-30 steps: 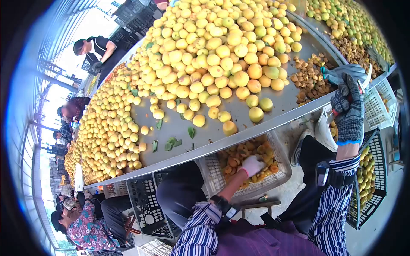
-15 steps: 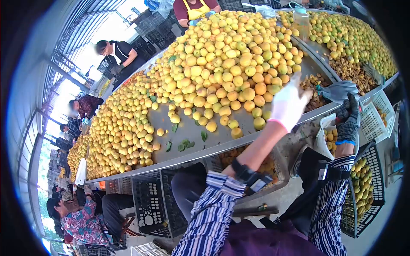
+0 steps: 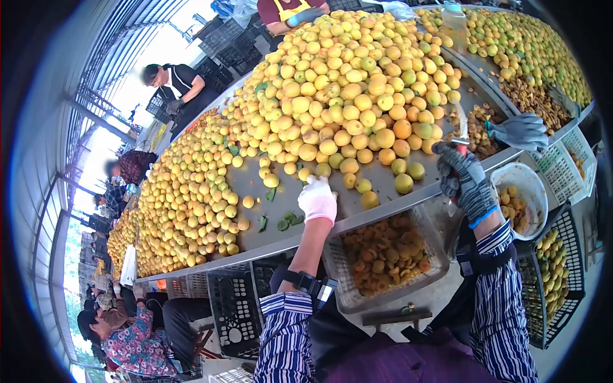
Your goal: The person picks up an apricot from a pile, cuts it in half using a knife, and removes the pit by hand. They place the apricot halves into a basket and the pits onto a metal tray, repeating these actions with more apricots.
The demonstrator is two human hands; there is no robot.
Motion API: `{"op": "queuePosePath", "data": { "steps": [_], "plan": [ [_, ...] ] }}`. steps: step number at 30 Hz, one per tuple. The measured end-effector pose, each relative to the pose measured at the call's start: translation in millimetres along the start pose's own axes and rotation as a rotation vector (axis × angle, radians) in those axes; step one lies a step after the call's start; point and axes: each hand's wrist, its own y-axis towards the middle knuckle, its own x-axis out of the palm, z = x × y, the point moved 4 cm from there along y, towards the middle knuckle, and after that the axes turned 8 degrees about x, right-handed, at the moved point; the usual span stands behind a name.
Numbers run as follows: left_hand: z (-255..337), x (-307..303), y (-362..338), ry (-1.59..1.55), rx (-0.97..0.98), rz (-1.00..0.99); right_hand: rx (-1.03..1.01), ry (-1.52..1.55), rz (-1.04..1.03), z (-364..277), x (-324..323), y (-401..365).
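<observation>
My left hand (image 3: 317,203), in a white glove with a pink cuff, is at the front edge of a big heap of yellow-orange apricots (image 3: 345,108). Its fingers are curled inward against the fruit, and what they hold, if anything, is hidden. My right hand (image 3: 466,184), in a dark grey work glove, is closed round the red handle of a knife (image 3: 462,124) with its blade pointing up. This hand is over the metal table's front rim (image 3: 383,207). Behind it lie brown-orange fruit pieces (image 3: 482,131) and a spare grey glove (image 3: 520,131).
Below the rim stands a crate of halved apricots (image 3: 386,252). A white bucket (image 3: 536,191) with fruit pieces and a black crate (image 3: 554,274) are to the right. Green leaves (image 3: 284,223) lie on the metal. A bottle (image 3: 453,27) stands at the back. Several people work along the table.
My left hand has moved left from beside the fruit pieces to the heap's front edge. My right hand has come left from above the bucket, and the knife now shows in it.
</observation>
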Motion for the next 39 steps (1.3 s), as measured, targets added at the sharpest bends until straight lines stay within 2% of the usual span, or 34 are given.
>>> {"op": "queuePosePath", "data": {
  "steps": [5,8,9,11,12,13,15,16,18,21,23,25,27,28,29,31,33,34,35,37,38,39],
  "plan": [
    [-30.7,0.8,-8.5,-0.134,-0.063,-0.043,0.057,-0.135,0.017,31.8,40.0,11.3],
    [-51.5,-0.7,-18.5,-0.128,-0.211,-0.227,0.134,-0.236,-0.075,53.8,61.2,16.3],
    [-59.4,-0.6,-21.6,-0.123,-0.207,-0.229,0.142,-0.242,-0.07,59.2,69.0,16.0],
    [-67.9,-10.5,-26.9,-0.247,-0.16,-0.077,0.152,-0.342,-0.076,69.3,85.6,15.0],
    [-68.9,-19.3,-29.2,-0.369,-0.067,0.092,0.177,-0.43,-0.114,75.9,88.9,17.3],
    [-66.7,-21.4,-29.6,-0.368,-0.057,0.081,0.183,-0.424,-0.102,79.6,91.8,17.9],
    [-50.5,-35.5,-30.1,-1.159,0.12,0.252,0.224,-0.491,-0.19,85.2,101.3,16.4],
    [-40.6,-39.3,-32.4,-1.17,0.131,0.237,0.262,-0.491,-0.21,86.5,102.8,16.3],
    [-19.5,-46.2,-37.4,-1.456,0.228,0.267,0.31,-0.453,-0.212,85.9,104.4,16.2],
    [2.4,-44.7,-37.5,-1.441,0.35,0.302,0.36,-0.392,-0.227,86.7,106.5,14.6],
    [16.8,-46.8,-40.1,-1.489,0.353,0.306,0.381,-0.386,-0.227,93.6,101.1,19.7],
    [24.8,-45.6,-38.9,-1.537,0.295,0.255,0.352,-0.346,-0.18,90.3,99.3,19.6],
    [25.2,-52.8,-39.6,-1.453,0.373,0.249,0.167,-0.398,-0.123,82.9,95.8,23.5],
    [26.6,-57.9,-42.6,-1.589,0.286,0.124,0.033,-0.435,-0.157,74.6,95.0,22.1],
    [28.4,-58.1,-45.1,-1.717,0.193,-0.007,0.031,-0.435,-0.154,75.5,90.8,23.0],
    [32.4,-49.5,-43.6,-1.687,0.267,0.024,-0.237,-0.641,-0.168,71.8,88.4,23.1],
    [36.9,-39.2,-39.3,-1.711,0.229,-0.074,-0.169,-0.644,-0.192,73.2,84.1,21.4],
    [41.9,-42.6,-43.5,-1.886,0.169,-0.23,-0.22,-0.698,-0.202,72.3,82.1,20.5],
    [42.6,-42.2,-43.3,-1.887,0.169,-0.231,-0.272,-0.753,-0.21,71.4,80.6,20.1],
    [47.1,-35.9,-43.5,-1.947,0.112,-0.402,-0.352,-0.756,-0.212,68.8,79.7,16.4],
    [46.4,-30.1,-40.1,-1.947,0.113,-0.401,-0.332,-0.692,-0.184,65.3,80.4,12.1],
    [43.5,-32.8,-32.3,-1.627,0.336,-0.164,-0.312,-0.627,-0.159,64.1,80.5,9.8]
  ]
}}
